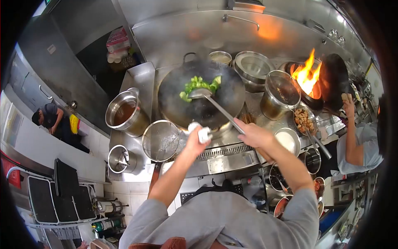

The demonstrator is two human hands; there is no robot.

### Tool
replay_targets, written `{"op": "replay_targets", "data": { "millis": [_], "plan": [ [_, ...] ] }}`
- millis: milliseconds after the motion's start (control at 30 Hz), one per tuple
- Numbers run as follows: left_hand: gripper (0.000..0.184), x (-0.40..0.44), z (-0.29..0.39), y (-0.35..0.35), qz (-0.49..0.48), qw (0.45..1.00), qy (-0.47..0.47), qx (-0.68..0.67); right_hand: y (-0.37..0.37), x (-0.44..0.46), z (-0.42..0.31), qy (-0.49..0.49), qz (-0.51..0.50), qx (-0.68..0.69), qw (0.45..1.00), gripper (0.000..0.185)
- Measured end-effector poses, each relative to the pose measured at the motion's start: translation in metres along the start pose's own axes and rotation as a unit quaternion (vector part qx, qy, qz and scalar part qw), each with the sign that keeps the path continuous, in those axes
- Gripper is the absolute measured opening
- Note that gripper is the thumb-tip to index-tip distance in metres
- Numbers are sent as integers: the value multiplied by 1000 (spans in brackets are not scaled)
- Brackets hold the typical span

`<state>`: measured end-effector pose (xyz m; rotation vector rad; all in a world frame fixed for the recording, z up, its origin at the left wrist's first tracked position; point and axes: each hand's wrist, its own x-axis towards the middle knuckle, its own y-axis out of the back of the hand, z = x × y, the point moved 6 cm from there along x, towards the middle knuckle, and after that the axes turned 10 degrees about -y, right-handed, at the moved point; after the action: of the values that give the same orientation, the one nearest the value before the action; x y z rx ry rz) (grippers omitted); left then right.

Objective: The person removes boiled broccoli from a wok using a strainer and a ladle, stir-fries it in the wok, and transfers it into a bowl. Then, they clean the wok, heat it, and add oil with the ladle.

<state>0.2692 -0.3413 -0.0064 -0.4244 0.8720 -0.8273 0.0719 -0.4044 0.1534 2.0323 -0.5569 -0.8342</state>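
Observation:
A large dark wok sits on the stove in front of me, steaming. Chopped green vegetables lie together toward its far side. My right hand is closed around the long handle of a metal ladle, whose bowl rests against the greens. At the wok's near rim, my left hand is closed on a folded white cloth. Whether the cloth wraps a wok handle is hidden by the fingers.
Left of the wok stand a pot of brown liquid, a round strainer and a small steel pot. To the right are a strainer-topped pot, browned pieces in a skimmer, tall flames and a co-worker.

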Motion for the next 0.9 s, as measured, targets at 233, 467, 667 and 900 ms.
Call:
{"op": "replay_targets", "data": {
  "millis": [233,467,667,900],
  "plan": [
    [20,-12,0,7,-175,979,65,-83,30,-51,-7,11,33,34,999,66],
    [13,0,29,-15,-67,993,88,-44,39,-70,-2,-46,-96,63,992,67],
    [12,27,-26,15,-96,989,54,-103,-3,11,17,7,86,16,996,68],
    [14,-39,11,-6,-89,994,38,-58,25,-64,-1,59,61,26,996,66]
  ]
}}
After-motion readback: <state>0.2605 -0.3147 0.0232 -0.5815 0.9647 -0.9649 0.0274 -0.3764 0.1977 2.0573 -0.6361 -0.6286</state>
